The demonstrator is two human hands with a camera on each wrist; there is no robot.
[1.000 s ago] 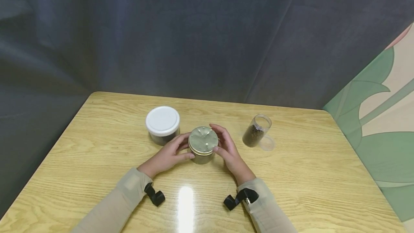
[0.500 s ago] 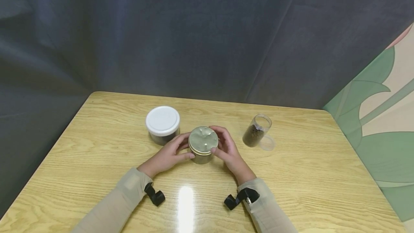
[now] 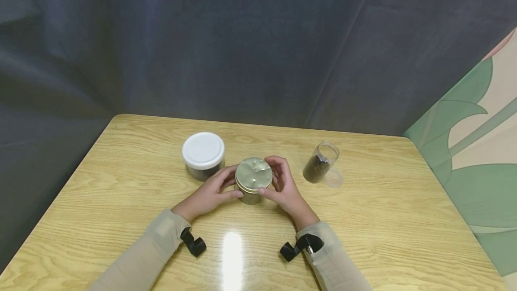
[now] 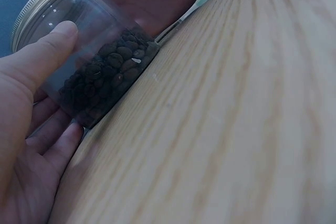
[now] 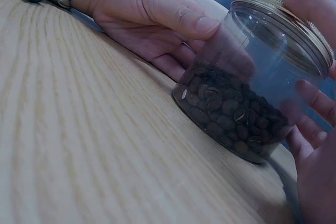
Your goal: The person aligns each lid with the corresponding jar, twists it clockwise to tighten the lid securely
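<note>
A clear jar with a gold metal lid (image 3: 253,174) stands upright on the table, dark coffee beans (image 5: 226,108) filling its lower part. My left hand (image 3: 212,194) holds the jar's body from the left, thumb in front and fingers around the far side. On the right, my right hand (image 3: 286,190) grips the lid's rim, its thumb at the front and fingertips at the back right. The right wrist view shows the right thumb on the ridged gold rim and the left thumb against the clear wall.
A wide jar with a white lid (image 3: 203,151) stands behind my left hand. To the right is a narrower clear jar (image 3: 317,167) with no lid on it and dark contents, beside a clear disc (image 3: 333,178). A dark curtain (image 3: 258,48) hangs behind the table.
My right thumb has slid left along the front of the lid, and its fingertips have shifted slightly right. The dents on the lid have turned clockwise. The left hand stays put.
</note>
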